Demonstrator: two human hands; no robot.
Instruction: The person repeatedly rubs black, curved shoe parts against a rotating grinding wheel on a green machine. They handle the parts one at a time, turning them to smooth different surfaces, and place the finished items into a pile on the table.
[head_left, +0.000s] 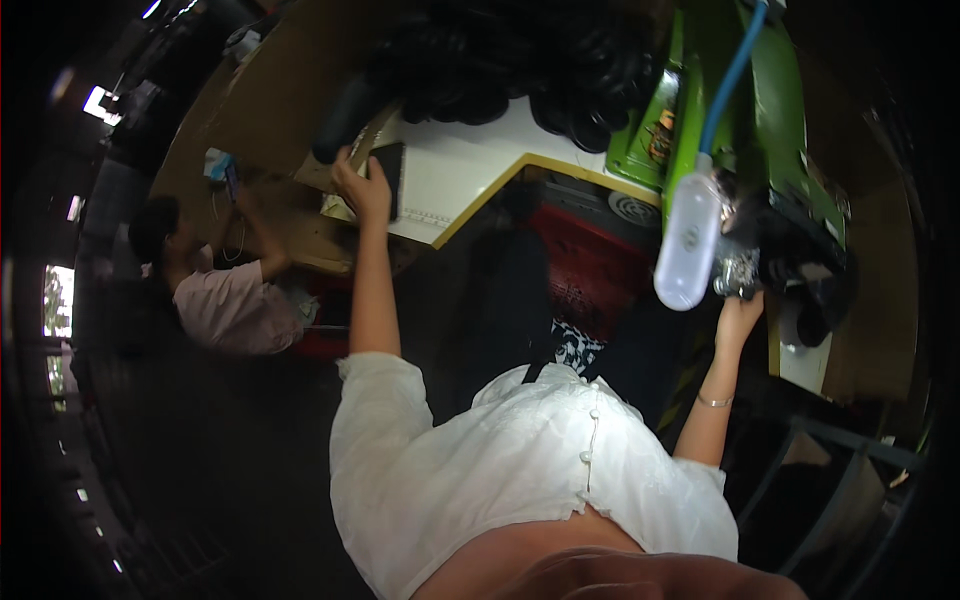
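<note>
My left hand point(364, 192) is at the left edge of the white worktop point(470, 165), thumb and fingers apart. Its fingertips reach the lower end of a long black curved piece point(348, 122); whether they grip it is unclear. By the thumb lies a flat dark rectangular object point(388, 178). My right hand point(738, 318) is raised to a shiny metal part point(738, 270) on the green machine point(765, 100), below its dark head. Its fingertips are mostly hidden there, so their hold cannot be made out.
A heap of black rounded pieces point(480, 70) covers the worktop's far side. A white lamp point(688, 240) on a blue stem hangs before the machine. Beneath the worktop is a red surface point(580, 265). At left, another person point(235, 300) sits holding a phone point(232, 182).
</note>
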